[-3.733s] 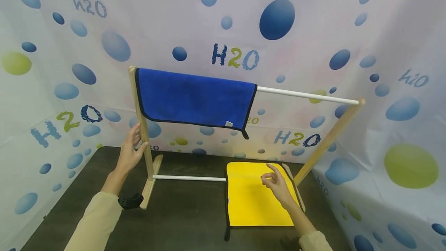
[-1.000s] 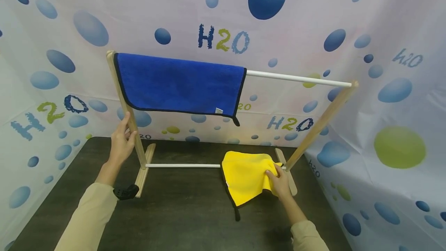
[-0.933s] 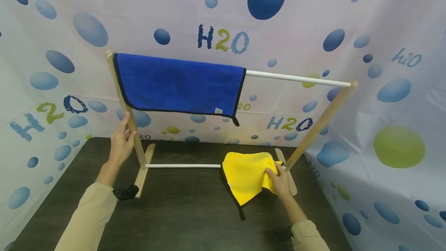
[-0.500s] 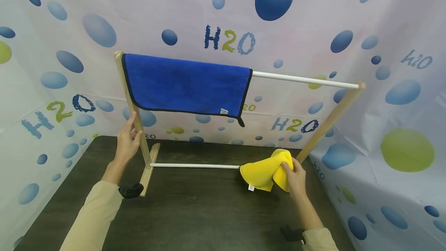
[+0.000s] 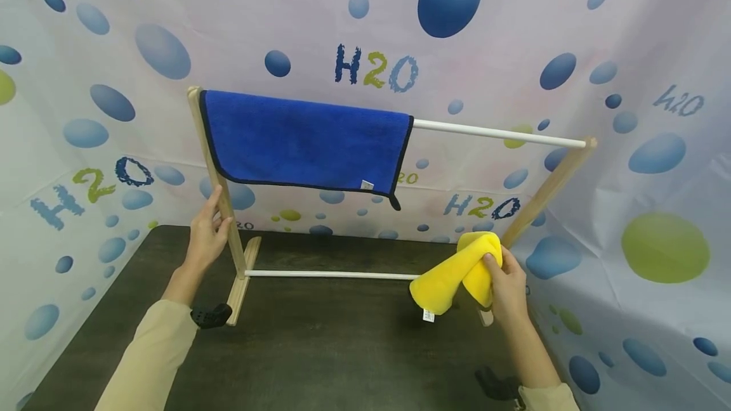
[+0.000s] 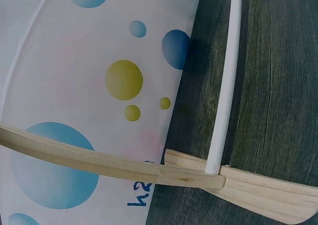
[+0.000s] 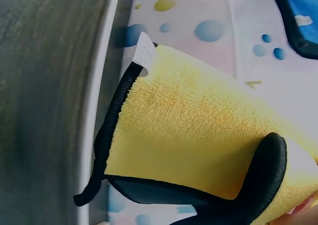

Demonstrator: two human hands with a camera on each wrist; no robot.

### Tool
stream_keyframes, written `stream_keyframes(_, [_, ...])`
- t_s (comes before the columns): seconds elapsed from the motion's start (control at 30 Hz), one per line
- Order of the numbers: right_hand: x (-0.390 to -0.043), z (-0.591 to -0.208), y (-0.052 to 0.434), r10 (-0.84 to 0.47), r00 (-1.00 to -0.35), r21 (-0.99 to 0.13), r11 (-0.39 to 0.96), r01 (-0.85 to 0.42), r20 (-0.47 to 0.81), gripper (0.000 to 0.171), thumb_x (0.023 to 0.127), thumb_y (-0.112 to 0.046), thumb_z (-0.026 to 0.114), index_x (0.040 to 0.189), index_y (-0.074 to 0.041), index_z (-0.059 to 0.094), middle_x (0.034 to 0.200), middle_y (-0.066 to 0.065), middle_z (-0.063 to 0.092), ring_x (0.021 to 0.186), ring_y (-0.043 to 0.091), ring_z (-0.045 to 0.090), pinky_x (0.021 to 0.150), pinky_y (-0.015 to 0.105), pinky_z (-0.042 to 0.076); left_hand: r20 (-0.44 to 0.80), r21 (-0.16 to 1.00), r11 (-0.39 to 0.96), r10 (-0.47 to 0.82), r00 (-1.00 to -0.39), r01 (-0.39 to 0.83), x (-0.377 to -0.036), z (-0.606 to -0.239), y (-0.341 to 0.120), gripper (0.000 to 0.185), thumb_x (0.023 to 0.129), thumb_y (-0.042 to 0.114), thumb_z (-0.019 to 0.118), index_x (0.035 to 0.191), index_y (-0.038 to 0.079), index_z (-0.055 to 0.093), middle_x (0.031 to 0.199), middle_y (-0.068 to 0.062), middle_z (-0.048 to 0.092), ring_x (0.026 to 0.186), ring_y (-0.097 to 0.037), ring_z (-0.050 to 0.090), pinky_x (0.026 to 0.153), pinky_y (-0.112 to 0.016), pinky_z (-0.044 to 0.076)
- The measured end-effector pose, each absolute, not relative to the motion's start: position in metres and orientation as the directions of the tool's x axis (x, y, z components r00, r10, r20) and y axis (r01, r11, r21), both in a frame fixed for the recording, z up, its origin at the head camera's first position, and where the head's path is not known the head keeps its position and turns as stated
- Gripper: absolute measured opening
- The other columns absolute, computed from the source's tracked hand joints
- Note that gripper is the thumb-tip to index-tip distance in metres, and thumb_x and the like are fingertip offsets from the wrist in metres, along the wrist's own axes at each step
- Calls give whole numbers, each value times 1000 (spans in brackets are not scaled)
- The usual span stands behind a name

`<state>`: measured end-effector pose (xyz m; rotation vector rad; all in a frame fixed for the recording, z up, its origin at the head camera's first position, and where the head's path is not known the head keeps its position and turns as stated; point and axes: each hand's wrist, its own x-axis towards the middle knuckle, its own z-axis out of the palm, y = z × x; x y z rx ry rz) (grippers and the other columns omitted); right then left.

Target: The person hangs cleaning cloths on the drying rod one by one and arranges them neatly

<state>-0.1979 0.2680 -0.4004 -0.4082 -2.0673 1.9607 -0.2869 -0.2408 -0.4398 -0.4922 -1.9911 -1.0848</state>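
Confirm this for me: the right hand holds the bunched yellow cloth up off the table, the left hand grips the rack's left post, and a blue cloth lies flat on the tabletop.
One detail is wrong. The blue cloth hangs over the rack's top rail, not flat on the table; the head view shows it. The right hand does hold the yellow cloth up, and the left hand grips the left post.

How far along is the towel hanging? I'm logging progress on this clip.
Done: the blue towel hangs over the left part of the top rail. In hand: the right hand grips the bunched yellow towel, lifted off the table, while the left hand holds the rack's left post. Left: the yellow towel is not yet on the rail's bare right part.
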Motion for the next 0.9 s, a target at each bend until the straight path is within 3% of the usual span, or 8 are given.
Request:
stream_keyframes(0.17, [-189, -380, 269, 384, -923, -1000, -29, -3, -8, 46, 93, -23, 51, 135, -8, 40, 110, -2, 47, 85, 3, 54, 72, 13, 49, 783, 522, 564, -21, -621, 640, -287, -441, -239, 73, 70, -30, 55, 136, -10, 31, 121, -41, 40, 104, -55, 47, 80, 2, 32])
stream_keyframes(0.4, [-182, -344, 274, 357, -932, -977, -169, -127, 59, 24, 91, -20, 55, 114, -21, 49, 111, -2, 46, 87, 4, 54, 74, 14, 50, 771, 520, 584, -8, -636, 623, -286, -440, -241, 77, 70, -29, 56, 138, -9, 27, 122, -40, 40, 102, -54, 48, 80, 4, 31])
stream_keyframes(0.67, [-176, -300, 282, 349, -924, -848, -433, -305, 154, 25, 85, -15, 62, 109, -11, 57, 100, 0, 56, 85, 10, 59, 70, 20, 53, 764, 531, 588, -21, -645, 610, -285, -441, -243, 78, 70, -30, 55, 139, -6, 27, 122, -39, 40, 102, -55, 47, 79, 4, 30])
stream_keyframes(0.9, [-171, -269, 285, 300, -909, -734, -541, -412, 289, 24, 88, -11, 56, 111, -5, 55, 98, 5, 57, 86, 14, 59, 72, 22, 53, 786, 507, 593, -21, -617, 626, -285, -442, -241, 79, 70, -30, 56, 139, -5, 29, 121, -39, 41, 100, -56, 47, 78, 4, 30])
